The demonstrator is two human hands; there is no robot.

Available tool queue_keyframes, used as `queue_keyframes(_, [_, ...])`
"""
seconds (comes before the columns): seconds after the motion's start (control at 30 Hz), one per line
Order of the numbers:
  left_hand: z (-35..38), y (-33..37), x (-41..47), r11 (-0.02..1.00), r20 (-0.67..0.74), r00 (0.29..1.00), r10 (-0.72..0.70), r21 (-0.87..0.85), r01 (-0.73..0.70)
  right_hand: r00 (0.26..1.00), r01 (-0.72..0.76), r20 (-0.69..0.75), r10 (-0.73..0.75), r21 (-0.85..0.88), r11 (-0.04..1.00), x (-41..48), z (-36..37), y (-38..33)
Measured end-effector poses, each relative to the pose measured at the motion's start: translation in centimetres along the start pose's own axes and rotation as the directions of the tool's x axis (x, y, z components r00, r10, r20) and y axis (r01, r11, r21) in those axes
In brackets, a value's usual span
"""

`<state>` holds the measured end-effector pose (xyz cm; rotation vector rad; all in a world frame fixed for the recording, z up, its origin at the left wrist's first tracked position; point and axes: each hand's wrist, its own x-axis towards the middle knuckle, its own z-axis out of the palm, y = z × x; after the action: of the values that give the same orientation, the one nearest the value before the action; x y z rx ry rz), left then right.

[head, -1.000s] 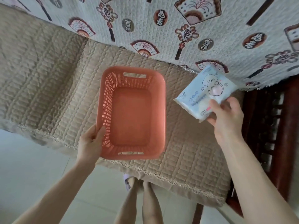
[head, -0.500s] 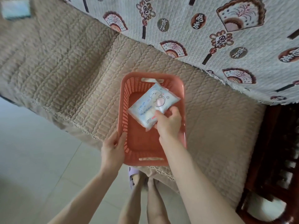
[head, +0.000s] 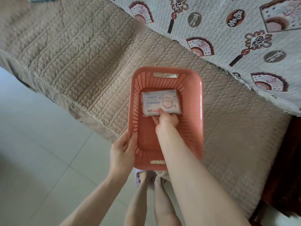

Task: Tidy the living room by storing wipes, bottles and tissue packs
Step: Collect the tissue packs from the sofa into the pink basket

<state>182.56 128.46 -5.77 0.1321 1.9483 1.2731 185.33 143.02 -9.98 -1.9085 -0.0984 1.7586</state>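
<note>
An orange slotted plastic basket (head: 194, 111) sits on the beige quilted sofa seat. Inside it, at the far end of the floor, lies a pale blue tissue pack (head: 160, 101) printed with a cartoon puppy. My right hand (head: 166, 120) reaches down into the basket and pinches the pack's near edge, thumb on top. My left hand (head: 123, 152) grips the basket's left rim near the front corner.
The beige quilted sofa cover (head: 73, 51) runs left, with a lace trim at its front edge. A white patterned throw (head: 228, 30) covers the backrest. A dark wooden armrest (head: 285, 168) stands on the right. Pale floor tiles (head: 35, 152) and my legs lie below.
My right hand carried the tissue pack from the right of the basket over it and down onto its floor. My left hand stayed on the left rim. The view shifted left.
</note>
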Motion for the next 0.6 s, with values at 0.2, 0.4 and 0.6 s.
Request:
queue_keyframes(0.2, [-0.8,0.4,0.4,0.998,-0.021,1.000,-0.011,-0.059,0.010,0.997,-0.048,0.056,0.047,0.015,0.999,-0.5,0.9,1.0])
queue_keyframes(0.4, [-1.3,0.3,0.9,0.998,-0.022,1.000,-0.006,-0.069,0.004,0.995,-0.046,0.095,0.039,0.066,0.997,-0.5,2.3,0.7])
queue_keyframes(0.6, [-1.7,0.2,1.5,0.994,-0.056,0.998,-0.029,-0.112,0.023,0.990,-0.046,0.131,0.053,-0.053,0.998,-1.0,2.9,0.8])
